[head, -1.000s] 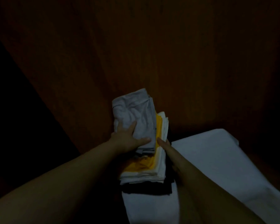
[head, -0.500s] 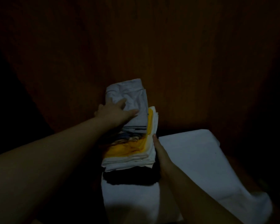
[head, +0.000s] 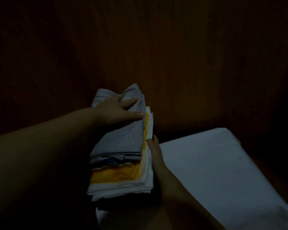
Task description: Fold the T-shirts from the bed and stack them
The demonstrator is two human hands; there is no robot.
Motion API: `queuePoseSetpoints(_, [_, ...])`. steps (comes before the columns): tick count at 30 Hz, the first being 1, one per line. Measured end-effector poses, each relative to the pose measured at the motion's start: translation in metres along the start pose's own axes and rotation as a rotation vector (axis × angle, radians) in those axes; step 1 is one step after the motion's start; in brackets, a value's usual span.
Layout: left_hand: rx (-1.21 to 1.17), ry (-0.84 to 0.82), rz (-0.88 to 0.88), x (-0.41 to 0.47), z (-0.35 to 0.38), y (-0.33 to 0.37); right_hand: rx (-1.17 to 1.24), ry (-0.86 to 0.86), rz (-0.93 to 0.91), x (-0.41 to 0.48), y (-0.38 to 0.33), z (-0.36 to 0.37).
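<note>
A stack of folded T-shirts [head: 123,185] stands in the middle of the dim view: a grey shirt [head: 123,140] on top, a yellow one [head: 113,175] under it, white ones below and a dark one at the bottom. My left hand [head: 116,108] lies flat on the far end of the grey shirt, fingers straight, pressing it down. My right hand [head: 154,150] is against the right side of the stack with its thumb on the white edge; its other fingers are hidden behind the pile.
A white folded cloth [head: 214,171] lies to the right of the stack on the same surface. A dark brown wooden panel [head: 156,55] rises behind everything. The left side is in deep shadow.
My left hand has slid along the grey shirt toward its far end, flattening it. My right hand stays at the stack's right side. The camera has come closer.
</note>
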State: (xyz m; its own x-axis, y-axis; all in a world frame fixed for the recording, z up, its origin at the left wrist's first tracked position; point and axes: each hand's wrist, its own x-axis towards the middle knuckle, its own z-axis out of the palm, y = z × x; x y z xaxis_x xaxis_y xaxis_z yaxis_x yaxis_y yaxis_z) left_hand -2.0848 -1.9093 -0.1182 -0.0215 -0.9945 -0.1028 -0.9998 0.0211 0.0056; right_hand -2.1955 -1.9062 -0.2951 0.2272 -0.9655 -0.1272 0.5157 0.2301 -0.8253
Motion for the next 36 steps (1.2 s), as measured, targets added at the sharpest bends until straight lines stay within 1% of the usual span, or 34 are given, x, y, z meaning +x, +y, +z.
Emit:
queuePoseSetpoints(5, [0.141,-0.007,0.044,0.003,0.032,0.009,-0.274,-0.02,0.042,-0.002,-0.017,-0.015])
queuePoseSetpoints(7, [0.187,-0.007,0.029,0.0,0.036,0.01,-0.385,-0.015,-0.03,-0.011,-0.019,-0.018])
queuePoseSetpoints(9, [0.229,0.015,0.028,-0.003,0.038,0.009,-0.44,0.02,-0.087,-0.024,-0.021,-0.021])
queuePoseSetpoints(13, [0.236,0.043,0.08,-0.011,0.042,0.005,-0.488,0.139,-0.123,-0.054,-0.037,-0.026])
queuePoseSetpoints(16, [0.178,-0.002,0.115,-0.018,0.033,-0.002,-0.586,0.145,-0.168,-0.066,-0.058,-0.022])
queuePoseSetpoints(18, [0.107,-0.081,0.115,-0.027,0.017,-0.005,-0.632,0.161,-0.182,-0.075,-0.073,-0.013])
queuePoseSetpoints(21, [0.024,-0.164,0.107,-0.05,0.001,-0.007,-0.707,0.236,-0.177,-0.095,-0.096,0.013])
queuePoseSetpoints(23, [-0.064,-0.191,0.085,-0.073,-0.007,-0.004,-0.814,0.255,-0.202,-0.11,-0.116,0.037])
queuePoseSetpoints(25, [-0.105,-0.205,0.031,-0.1,-0.027,0.006,-0.992,0.315,-0.208,-0.127,-0.138,0.055])
queuePoseSetpoints(26, [-0.115,-0.187,0.005,-0.112,-0.04,0.012,-1.081,0.337,-0.168,-0.141,-0.152,0.065])
queuePoseSetpoints(27, [-0.128,-0.131,-0.002,-0.124,-0.054,0.019,-1.15,0.354,-0.122,-0.153,-0.168,0.075])
queuePoseSetpoints(29, [-0.133,0.088,0.017,-0.148,-0.086,0.033,-1.245,0.366,-0.028,-0.179,-0.2,0.095])
queuePoseSetpoints(30, [-0.128,0.158,0.02,-0.159,-0.102,0.039,-1.267,0.382,-0.015,-0.19,-0.217,0.104])
queuePoseSetpoints(31, [-0.123,0.166,0.018,-0.169,-0.117,0.043,-1.268,0.393,-0.022,-0.2,-0.232,0.112])
queuePoseSetpoints(33, [-0.12,0.06,0.016,-0.184,-0.145,0.042,-1.234,0.408,-0.056,-0.216,-0.263,0.13])
queuePoseSetpoints(34, [-0.111,0.035,0.019,-0.191,-0.158,0.039,-1.236,0.416,-0.071,-0.223,-0.276,0.137])
queuePoseSetpoints(36, [-0.104,0.044,0.033,-0.205,-0.189,0.037,-1.288,0.438,-0.087,-0.237,-0.303,0.152])
